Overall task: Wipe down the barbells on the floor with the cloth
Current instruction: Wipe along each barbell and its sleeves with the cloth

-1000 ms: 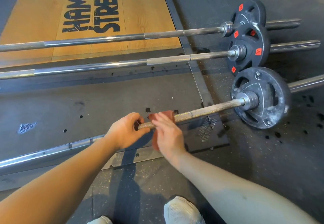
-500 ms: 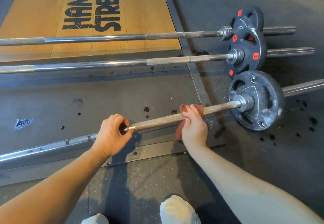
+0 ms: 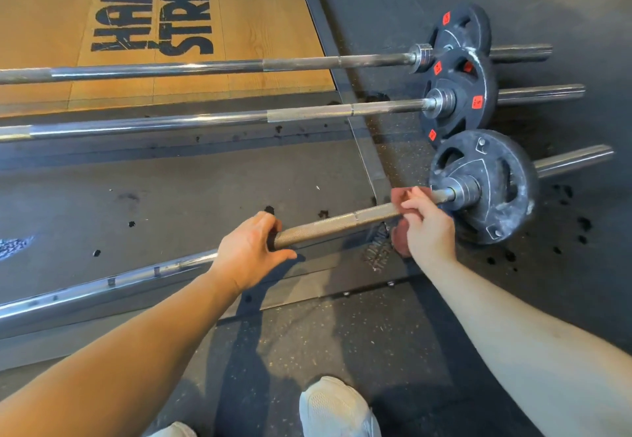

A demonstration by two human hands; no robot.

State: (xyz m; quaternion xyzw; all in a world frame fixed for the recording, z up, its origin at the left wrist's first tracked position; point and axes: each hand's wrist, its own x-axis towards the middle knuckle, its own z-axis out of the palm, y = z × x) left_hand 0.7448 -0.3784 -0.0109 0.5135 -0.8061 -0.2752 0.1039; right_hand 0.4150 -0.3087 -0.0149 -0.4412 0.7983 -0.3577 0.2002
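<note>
The nearest bar rests on the floor on its dusty plate, and the person bends over it. The left hand is curled round the bar where the rough part begins, and it steadies the bar. The right hand is closed on the red cloth, which is folded over the bar just beside the collar of the plate. A loose end of the cloth hangs under this hand.

I see some risks here. The cloth is at the end of its way. If the hand pushes more toward the plate, the knuckles can hit the collar, or the cloth can jam in the corner there. The rough surface can catch the fabric and pull it out, because the hold looks light, more by fingertips than by the palm. The bar stands on a round plate, so it may roll toward the white shoe if the left hand loosens. The white dust on the plate can also go onto the cloth and be smeared back along the bar.

The middle bar and the far bar lie well apart from the hands. I cannot tell if they are clean.
</note>
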